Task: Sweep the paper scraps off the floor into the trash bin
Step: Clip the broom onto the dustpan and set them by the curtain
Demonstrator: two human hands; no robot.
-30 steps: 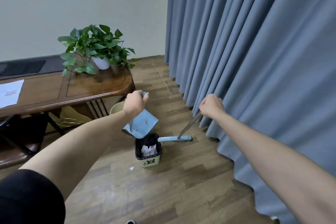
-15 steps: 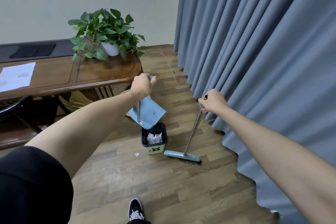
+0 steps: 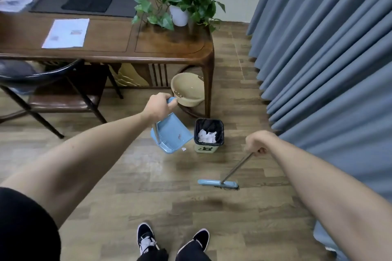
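The wood floor (image 3: 148,176) carries the trash bin (image 3: 209,148), 1 paper scrap (image 3: 184,149) and the broom head (image 3: 218,184).

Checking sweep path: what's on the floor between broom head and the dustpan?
Head view: one small white paper scrap beside the dustpan lip; otherwise bare wood floor up to the broom head.

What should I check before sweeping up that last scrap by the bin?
1. Left hand grips the dustpan handle: ok.
2. Right hand grips the broom pole: ok.
3. Dustpan lip down on the floor beside the scrap: cannot tell, the pan looks tilted and possibly lifted.
4. Broom head next to the scrap: not ok, it sits well off, nearer the person's feet and to the right.
5. Trash bin upright, open, with room left: ok, white paper lies low inside.
6. Dustpan emptied: not ok, a small bit appears to sit in it.
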